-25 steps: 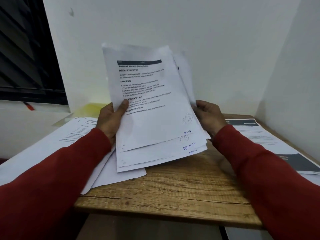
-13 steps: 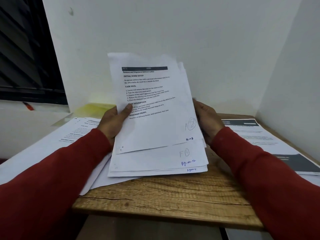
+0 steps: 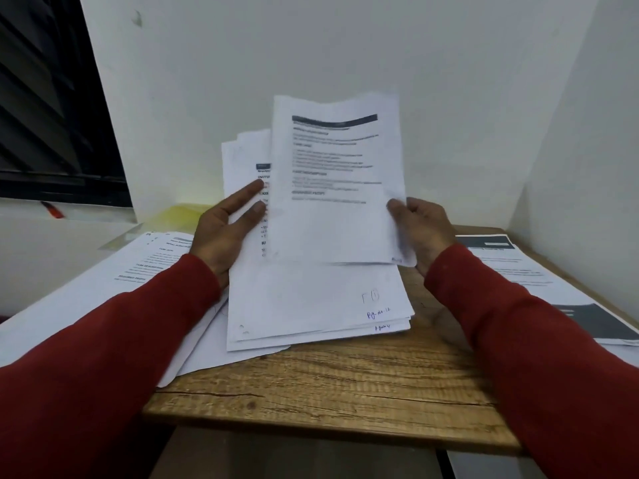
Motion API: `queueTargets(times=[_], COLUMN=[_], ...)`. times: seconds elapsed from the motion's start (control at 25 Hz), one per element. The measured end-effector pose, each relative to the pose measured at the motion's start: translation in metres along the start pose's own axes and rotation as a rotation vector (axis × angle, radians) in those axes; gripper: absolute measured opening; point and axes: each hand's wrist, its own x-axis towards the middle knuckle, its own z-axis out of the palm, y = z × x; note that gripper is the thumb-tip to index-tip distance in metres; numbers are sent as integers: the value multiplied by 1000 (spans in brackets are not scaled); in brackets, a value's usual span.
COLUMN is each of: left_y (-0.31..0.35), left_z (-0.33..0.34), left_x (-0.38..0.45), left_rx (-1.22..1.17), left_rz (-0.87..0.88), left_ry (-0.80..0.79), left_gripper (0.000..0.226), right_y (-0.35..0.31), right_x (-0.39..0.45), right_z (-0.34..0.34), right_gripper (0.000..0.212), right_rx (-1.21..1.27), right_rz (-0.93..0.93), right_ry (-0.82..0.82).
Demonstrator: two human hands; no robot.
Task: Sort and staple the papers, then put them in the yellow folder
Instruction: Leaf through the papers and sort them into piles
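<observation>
The lifted sheet [image 3: 337, 181] has blurred print and hides most of the stack [image 3: 311, 299]; the far-left yellow folder [image 3: 179, 216] is mostly hidden.

The table [image 3: 332, 385] is rough-grained wood with a matt finish and a crack near its front edge. The papers [image 3: 311, 299] are thin matt white sheets; the sleeves [image 3: 539, 340] are soft red cloth.

office corner: wooden desk [image 3: 345, 385] strewn with printed papers [image 3: 311, 299].
</observation>
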Motion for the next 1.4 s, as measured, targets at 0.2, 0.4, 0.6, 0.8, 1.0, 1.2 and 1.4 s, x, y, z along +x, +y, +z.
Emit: queueTargets(times=[0.2,0.4,0.6,0.8,1.0,1.2,1.4], left_y=[10,13,7,-4,-6,2,9], left_z=[-8,-9,-11,-20,-21,-7,4], left_x=[6,13,11,16,17,6,2], left_rx=[-141,-190,-134,97,119,211,80], left_rz=[39,79,43,142,-19,77,58], left_ry=[64,18,131,259,237,177,30], left_gripper=[40,34,29,17,54,86,86], right_y=[15,17,-15,-23,-25,-26,-22], right_x=[33,30,-20,-40,-41,-38,-35], right_z=[-54,-52,7,21,20,14,19], right_gripper=[31,23,13,20,22,49,30], right_rx=[-254,-312,9,165,147,118,61], right_rz=[-174,-165,-120,-36,19,209,-112], right_ry=[393,329,-236,-382,-379,-500,-269])
